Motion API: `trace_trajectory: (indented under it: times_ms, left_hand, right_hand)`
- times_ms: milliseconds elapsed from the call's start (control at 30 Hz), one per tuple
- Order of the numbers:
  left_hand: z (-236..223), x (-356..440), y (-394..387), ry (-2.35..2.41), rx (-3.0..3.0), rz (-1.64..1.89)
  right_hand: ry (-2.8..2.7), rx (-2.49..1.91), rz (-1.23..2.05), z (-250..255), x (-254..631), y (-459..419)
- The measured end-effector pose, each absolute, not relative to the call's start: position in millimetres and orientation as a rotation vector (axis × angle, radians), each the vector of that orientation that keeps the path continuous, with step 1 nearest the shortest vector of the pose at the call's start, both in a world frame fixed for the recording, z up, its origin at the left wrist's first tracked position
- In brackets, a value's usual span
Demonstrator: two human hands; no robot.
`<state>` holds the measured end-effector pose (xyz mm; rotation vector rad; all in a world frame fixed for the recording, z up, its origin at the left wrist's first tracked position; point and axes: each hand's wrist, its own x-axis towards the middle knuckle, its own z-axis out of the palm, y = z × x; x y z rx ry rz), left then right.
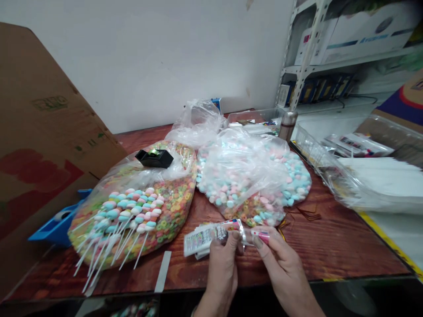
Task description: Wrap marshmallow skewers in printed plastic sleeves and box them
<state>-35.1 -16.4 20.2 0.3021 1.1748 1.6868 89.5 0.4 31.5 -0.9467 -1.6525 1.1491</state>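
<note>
**Held item:** a clear plastic packet with a printed white label [211, 237] is being held just above the front edge of the reddish-brown wood-grain bench [340, 251].
**Left hand [222, 269]:** is pinching the packet's middle between thumb and fingers.
**Right hand [284, 264]:** is pinching the packet's pink-marked right end.
**Nearby:** a clear bag of multicoloured cereal rings [172, 211] and a clear bag of pastel marshmallows [294, 185] are lying just beyond the hands.
</note>
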Motion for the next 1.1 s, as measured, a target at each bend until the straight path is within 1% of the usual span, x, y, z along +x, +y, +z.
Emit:
trace_trajectory:
  times_ms: [100,300,467,600,767,933,1033,1100]
  left_hand:
    - [28,-34,-16,1.044,0.281,1.57]
    - [29,-33,-17,0.943,0.198,1.581]
    - [24,-37,-15,0.861,0.041,1.55]
    - [24,-47,-14,0.766,-0.173,1.548]
    - [20,-54,-15,0.663,-0.304,1.526]
    - [25,-67,-25,0.648,-0.323,1.606]
    - [39,-96,-43,0.653,-0.3,1.717]
    - [52,-125,-65,0.665,-0.257,1.834]
  right_hand:
    - [-1.635,-0.98,1.145,30,92,0]
    - [-1.758,-1.024,0.987,24,93,-3]
    - [-1.769,-1.011,0.938,23,91,-3]
    - [-1.832,-0.938,0.807,27,90,-3]
    - [-1.883,-0.933,0.614,33,86,0]
    - [-1.913,-0.825,0.709,45,82,-7]
    - [-1.851,-0.825,0.766,48,68,-9]
    - [-1.834,-0.821,0.862,48,46,-8]
